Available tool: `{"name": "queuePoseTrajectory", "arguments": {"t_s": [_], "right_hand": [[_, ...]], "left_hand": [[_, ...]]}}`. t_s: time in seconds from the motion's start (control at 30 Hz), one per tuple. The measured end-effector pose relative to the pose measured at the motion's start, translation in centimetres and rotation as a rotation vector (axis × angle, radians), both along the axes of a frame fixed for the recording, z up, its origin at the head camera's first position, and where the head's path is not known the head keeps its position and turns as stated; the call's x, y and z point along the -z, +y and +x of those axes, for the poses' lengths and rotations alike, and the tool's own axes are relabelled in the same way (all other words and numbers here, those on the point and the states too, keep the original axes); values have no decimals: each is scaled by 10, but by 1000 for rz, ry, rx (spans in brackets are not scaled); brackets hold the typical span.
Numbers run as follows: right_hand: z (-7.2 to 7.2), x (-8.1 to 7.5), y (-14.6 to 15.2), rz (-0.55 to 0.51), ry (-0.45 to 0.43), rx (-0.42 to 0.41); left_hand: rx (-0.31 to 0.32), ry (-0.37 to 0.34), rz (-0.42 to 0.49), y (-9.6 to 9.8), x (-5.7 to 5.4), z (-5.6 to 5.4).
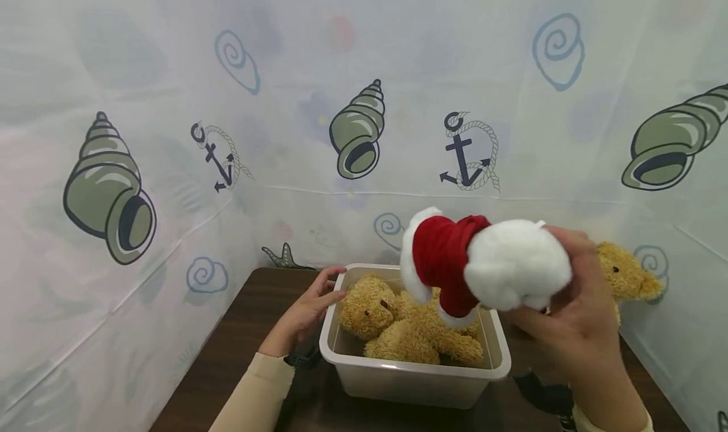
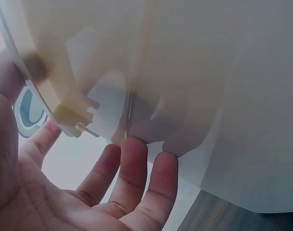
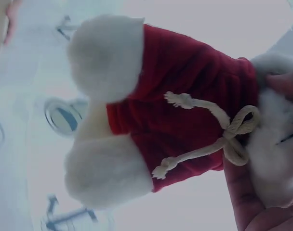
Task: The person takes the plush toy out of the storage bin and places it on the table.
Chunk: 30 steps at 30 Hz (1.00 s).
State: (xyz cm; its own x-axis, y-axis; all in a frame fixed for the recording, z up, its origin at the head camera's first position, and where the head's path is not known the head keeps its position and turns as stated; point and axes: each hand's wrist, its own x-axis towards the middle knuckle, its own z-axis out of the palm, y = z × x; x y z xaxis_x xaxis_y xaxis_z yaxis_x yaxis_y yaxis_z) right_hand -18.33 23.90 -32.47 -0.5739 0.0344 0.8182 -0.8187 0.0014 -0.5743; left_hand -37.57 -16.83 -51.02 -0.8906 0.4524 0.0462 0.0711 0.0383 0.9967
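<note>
Toy (image 1: 476, 264), white with a red garment, held in the air at the right of the scene by the right hand (image 1: 586, 312). The grip is a grasp on the head end, with fingers and thumb about the plush. From this grip the body extends leftward; its long axis lies nearly level, running left to right, the head to the right and the white-trimmed end to the left. The right hand is thus the nearer one. A cord bow (image 3: 238, 130), seen in the right wrist view, marks the neck.

Below the body, in the head view, it overlaps the far right part of the bin (image 1: 418, 370); no contact with the bin's wall can be made out. The left hand (image 1: 304, 315) holds the bin at its left rim, fingertips against the outer wall.

Yellow plush (image 1: 370, 306) covers much of the bin's floor, a head at the left and limbs toward the near right; this filling is the chief obstruction inside, and how many pieces it comprises cannot be told. A yellow bear (image 1: 625, 274) is beyond the right hand, partly hidden by it. The bin rests on a dark table (image 1: 227, 337), before a patterned cloth (image 1: 296, 154).
</note>
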Motion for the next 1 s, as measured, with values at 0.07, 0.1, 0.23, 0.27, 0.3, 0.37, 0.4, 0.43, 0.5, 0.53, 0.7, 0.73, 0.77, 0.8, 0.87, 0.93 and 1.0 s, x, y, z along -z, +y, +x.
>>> {"name": "queuePoseTrajectory", "arguments": {"t_s": [0.07,0.1,0.23,0.27,0.3,0.37,0.4,0.43,0.5,0.53,0.7,0.73,0.77,0.8,0.87,0.93,1.0], "right_hand": [[3,2,8,-127,11,25],[6,2,12,-166,14,60],[13,4,21,-215,62,280],[14,5,23,-185,71,377],[15,7,25,-167,76,456],[15,10,29,-144,75,608],[15,13,32,-132,66,682],[14,15,35,-130,52,746],[10,22,42,-129,48,816],[8,25,47,-105,40,849],[-17,45,71,-17,-31,896],[-23,49,74,-39,-60,888],[-30,55,76,-58,-93,889],[-37,61,78,-71,-122,888],[-50,73,81,-90,-196,912],[-65,87,86,-75,-249,917],[-78,101,90,-33,-287,906]], "left_hand": [[-1,-3,7,-1,-1,0],[1,-2,8,-1,-1,0],[4,-2,11,0,-3,0],[3,-1,8,0,-3,0],[4,-1,7,1,-3,0],[2,-5,9,2,-3,1],[1,-6,8,2,-3,1],[1,-9,7,2,-2,2],[-3,-12,8,1,-2,3],[-4,-13,7,0,-1,3],[-9,7,-1,0,-2,1],[-10,10,-6,0,-2,0],[-12,10,-9,0,-2,0],[-13,9,-13,0,-2,0],[-13,2,-12,0,-2,1],[-9,-1,-10,0,-1,1],[-3,0,-4,1,-1,1]]}}
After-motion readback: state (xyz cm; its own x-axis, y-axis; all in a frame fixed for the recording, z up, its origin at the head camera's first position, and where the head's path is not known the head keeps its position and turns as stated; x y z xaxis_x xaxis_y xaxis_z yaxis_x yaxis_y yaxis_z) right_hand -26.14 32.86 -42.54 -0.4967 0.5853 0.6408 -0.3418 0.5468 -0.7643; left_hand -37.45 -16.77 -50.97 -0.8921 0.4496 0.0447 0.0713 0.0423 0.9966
